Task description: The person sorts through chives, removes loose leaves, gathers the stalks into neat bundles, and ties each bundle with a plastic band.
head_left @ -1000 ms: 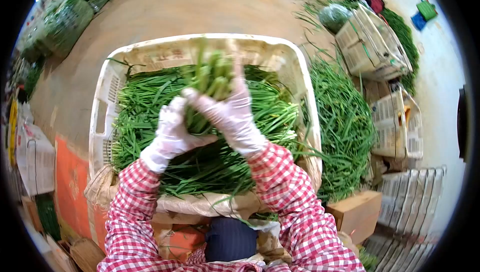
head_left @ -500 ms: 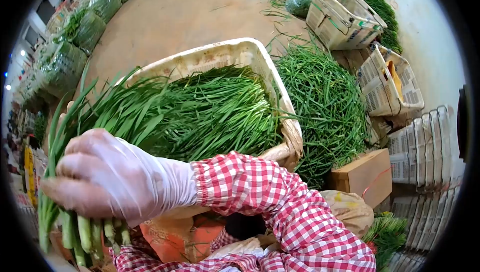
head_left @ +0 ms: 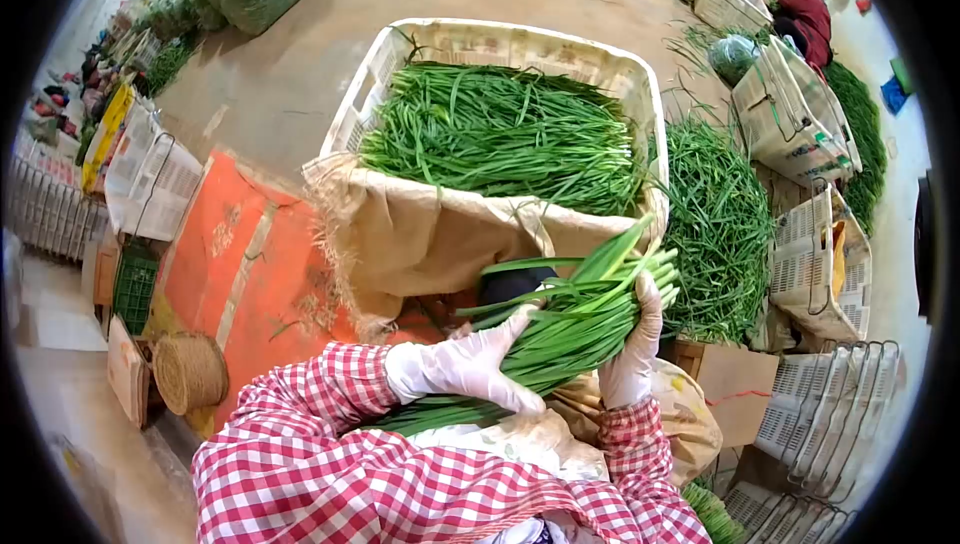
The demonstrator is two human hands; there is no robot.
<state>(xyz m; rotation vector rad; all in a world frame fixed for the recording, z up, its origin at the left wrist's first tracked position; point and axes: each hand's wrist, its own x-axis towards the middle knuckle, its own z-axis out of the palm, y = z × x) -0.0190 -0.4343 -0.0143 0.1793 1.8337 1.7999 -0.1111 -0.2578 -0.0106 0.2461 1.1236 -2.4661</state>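
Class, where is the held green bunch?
In the head view, right of centre, the bunch is between the left hand and right hand, below the white crate.

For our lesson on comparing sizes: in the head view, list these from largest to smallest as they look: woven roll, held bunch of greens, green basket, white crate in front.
1. White crate
2. Held bunch of greens
3. Woven roll and green basket: too alike to rank surely.

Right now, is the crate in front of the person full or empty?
Largely full: green leaves lie across the crate, its far inner wall showing above them.
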